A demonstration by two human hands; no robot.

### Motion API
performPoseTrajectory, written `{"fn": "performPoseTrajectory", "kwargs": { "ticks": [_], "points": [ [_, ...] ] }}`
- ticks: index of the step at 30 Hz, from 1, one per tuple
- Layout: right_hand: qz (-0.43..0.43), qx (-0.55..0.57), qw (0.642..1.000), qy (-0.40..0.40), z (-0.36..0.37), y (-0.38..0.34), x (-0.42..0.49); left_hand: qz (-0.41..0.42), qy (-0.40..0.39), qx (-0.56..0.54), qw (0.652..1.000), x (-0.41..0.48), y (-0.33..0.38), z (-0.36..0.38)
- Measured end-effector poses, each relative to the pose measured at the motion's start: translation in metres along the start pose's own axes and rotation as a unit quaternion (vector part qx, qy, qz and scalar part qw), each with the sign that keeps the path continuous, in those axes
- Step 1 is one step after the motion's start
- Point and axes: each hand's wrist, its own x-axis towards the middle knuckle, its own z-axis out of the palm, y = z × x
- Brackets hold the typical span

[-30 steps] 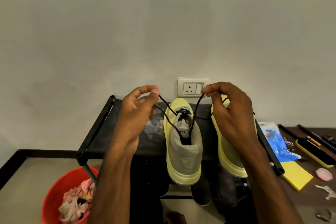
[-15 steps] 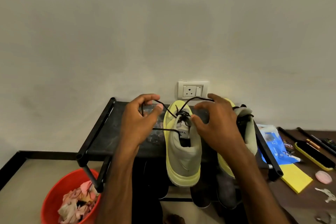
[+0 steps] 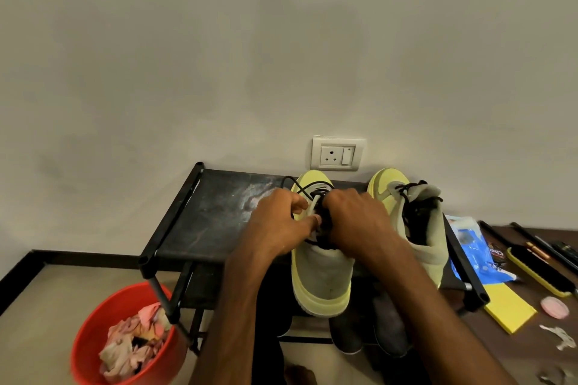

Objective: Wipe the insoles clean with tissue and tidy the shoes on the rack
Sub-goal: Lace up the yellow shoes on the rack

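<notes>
Two yellow-and-grey sneakers stand toes to the wall on the top shelf of a black shoe rack (image 3: 200,228). Both my hands are at the opening of the left sneaker (image 3: 322,278). My left hand (image 3: 278,222) pinches its black lace and the tongue. My right hand (image 3: 353,219) is curled over the lace bundle at the collar, tucking it in. A loop of black lace (image 3: 292,184) sticks out over the toe. The right sneaker (image 3: 422,228) stands untouched beside it, its black laces loose on top.
A red bucket (image 3: 93,328) of crumpled used tissues sits on the floor at the lower left. Dark shoes (image 3: 387,331) stand on the lower shelf. To the right lie a blue packet (image 3: 469,244), a yellow cloth (image 3: 509,309), a yellow brush (image 3: 538,272) and a pink disc (image 3: 555,307). A wall socket (image 3: 338,153) is behind the rack.
My hands dropped from holding the lace ends apart in the air to the left sneaker's opening and closed together on the laces. The right sneaker is uncovered.
</notes>
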Motion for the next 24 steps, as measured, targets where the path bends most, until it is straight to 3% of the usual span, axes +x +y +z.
{"fn": "performPoseTrajectory", "kwargs": {
  "ticks": [5,15,24],
  "points": [
    [0.016,-0.030,0.999,0.020,0.001,0.001,0.003,0.003,0.017,-0.028,0.999,-0.001,-0.005,-0.002],
    [-0.085,0.073,0.968,0.225,0.012,0.012,-0.006,0.020,-0.003,-0.009,1.000,-0.003,-0.002,-0.005],
    [-0.029,0.181,0.971,0.152,-0.002,0.034,0.008,0.011,-0.009,-0.002,1.000,-0.001,-0.004,-0.002]
  ]
}}
